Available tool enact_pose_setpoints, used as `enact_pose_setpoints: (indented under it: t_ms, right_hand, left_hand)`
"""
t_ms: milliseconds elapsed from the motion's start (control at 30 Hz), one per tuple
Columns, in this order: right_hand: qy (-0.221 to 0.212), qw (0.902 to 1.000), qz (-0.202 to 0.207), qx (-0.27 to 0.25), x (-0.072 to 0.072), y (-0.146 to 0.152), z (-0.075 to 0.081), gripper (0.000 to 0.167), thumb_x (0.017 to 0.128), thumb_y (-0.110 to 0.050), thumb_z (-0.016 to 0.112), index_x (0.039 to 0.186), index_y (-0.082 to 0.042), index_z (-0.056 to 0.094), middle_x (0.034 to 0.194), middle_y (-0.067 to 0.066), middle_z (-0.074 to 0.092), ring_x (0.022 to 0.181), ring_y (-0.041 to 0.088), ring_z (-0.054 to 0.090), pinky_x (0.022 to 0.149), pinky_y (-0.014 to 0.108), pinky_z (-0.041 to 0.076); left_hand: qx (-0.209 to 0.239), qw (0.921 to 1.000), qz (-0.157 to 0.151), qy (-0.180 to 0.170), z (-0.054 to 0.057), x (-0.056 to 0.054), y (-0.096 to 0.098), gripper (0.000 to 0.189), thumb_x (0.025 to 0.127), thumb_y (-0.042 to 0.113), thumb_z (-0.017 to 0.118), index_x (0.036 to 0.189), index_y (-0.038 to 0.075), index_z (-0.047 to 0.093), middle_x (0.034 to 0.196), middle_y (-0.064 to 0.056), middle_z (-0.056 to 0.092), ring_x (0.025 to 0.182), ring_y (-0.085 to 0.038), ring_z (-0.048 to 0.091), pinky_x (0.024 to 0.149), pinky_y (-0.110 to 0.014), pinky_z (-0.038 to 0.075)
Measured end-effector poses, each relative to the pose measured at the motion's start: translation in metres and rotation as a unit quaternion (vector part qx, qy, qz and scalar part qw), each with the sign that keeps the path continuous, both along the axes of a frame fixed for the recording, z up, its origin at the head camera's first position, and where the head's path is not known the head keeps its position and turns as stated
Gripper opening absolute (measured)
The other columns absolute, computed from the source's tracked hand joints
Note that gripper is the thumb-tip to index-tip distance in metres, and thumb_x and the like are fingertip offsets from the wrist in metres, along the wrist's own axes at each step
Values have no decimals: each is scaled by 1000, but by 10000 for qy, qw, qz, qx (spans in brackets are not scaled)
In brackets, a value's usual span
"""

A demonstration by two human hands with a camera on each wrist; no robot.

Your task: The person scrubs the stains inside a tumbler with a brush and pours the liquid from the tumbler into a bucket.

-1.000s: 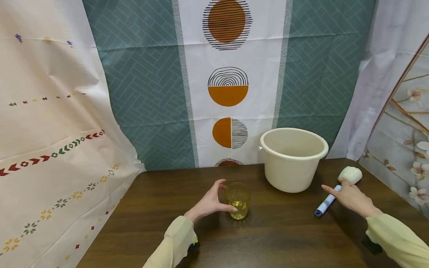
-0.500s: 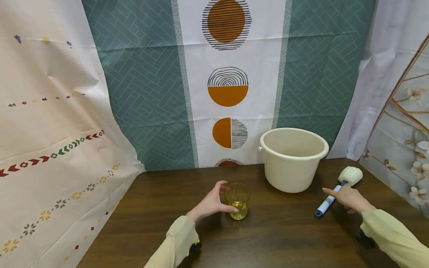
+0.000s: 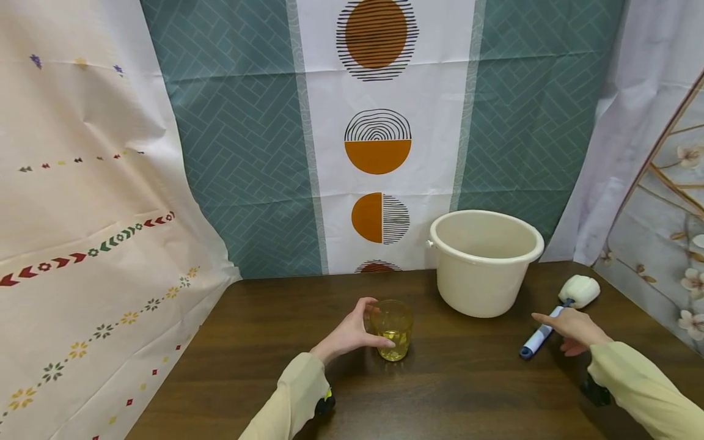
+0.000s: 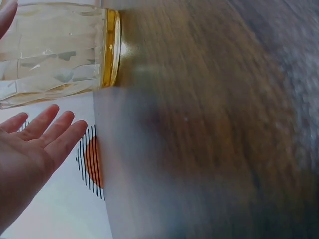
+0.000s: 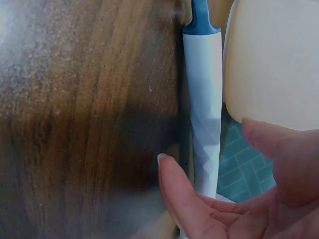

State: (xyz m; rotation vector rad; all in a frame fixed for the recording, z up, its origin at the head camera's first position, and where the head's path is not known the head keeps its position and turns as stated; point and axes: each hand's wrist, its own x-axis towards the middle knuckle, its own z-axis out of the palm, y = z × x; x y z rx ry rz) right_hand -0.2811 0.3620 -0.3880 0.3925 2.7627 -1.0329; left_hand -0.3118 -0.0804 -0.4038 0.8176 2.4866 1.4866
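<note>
A yellow-tinted glass (image 3: 397,324) with clear liquid in its lower part stands upright on the wooden table. My left hand (image 3: 349,335) curves around its left side, thumb in front and fingers behind. In the left wrist view, a gap shows between the fingers (image 4: 60,132) and the glass (image 4: 60,57). To the right lies a sponge bottle brush (image 3: 538,339) with a white foam head, pale handle and dark blue end. My right hand (image 3: 574,329) hovers at its handle, thumb and fingers spread apart on either side in the right wrist view, not gripping the handle (image 5: 203,89).
A cream bucket (image 3: 475,284) stands at the back of the table (image 3: 451,391), left of the brush head. Patterned cloths (image 3: 247,153) hang behind and along both sides.
My right hand has drawn back from the foam head toward the middle of the handle, uncovering the brush's neck. The left hand and the glass stay nearly in place.
</note>
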Motion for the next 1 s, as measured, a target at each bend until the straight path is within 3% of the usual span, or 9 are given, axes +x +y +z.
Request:
enact_pose_setpoints:
  t_ms: [233,467,667,833,1000]
  right_hand:
    - [68,9996,-103,-259,1,1,-3,84,71,-64,58,91,15,41,70,19,46,55,23,57,52,33,49]
    - [77,9993,-76,-353,1,1,-3,72,74,-60,58,83,10,45,66,18,48,53,22,58,52,33,49]
    - [168,9983,9,-565,0,3,-3,66,76,-55,59,85,9,44,68,20,48,53,22,59,52,34,50]
    - [205,9980,113,-589,-1,3,-4,54,81,-47,57,81,6,47,64,17,52,52,22,60,51,33,50]
    - [285,9975,212,-610,-1,3,-4,40,86,-34,53,77,5,48,60,14,55,52,22,60,51,33,49]
  left_hand:
    - [102,9999,-120,11,-1,0,2,83,68,23,80,130,3,29,118,-7,46,105,-23,45,82,-40,39]
    - [-34,9998,-183,38,-2,-2,3,78,68,28,80,126,3,34,113,-3,49,100,-18,49,80,-33,41]
    - [15,9997,-241,-46,-1,-3,5,70,69,25,80,122,4,39,111,-3,51,96,-18,51,79,-32,42]
    - [-47,9995,-308,-90,3,-2,6,67,70,22,79,121,3,39,115,-5,50,101,-20,49,81,-32,41]
    - [38,9988,-476,-69,22,12,6,63,71,14,76,118,-2,38,117,-14,49,104,-30,48,80,-34,41]
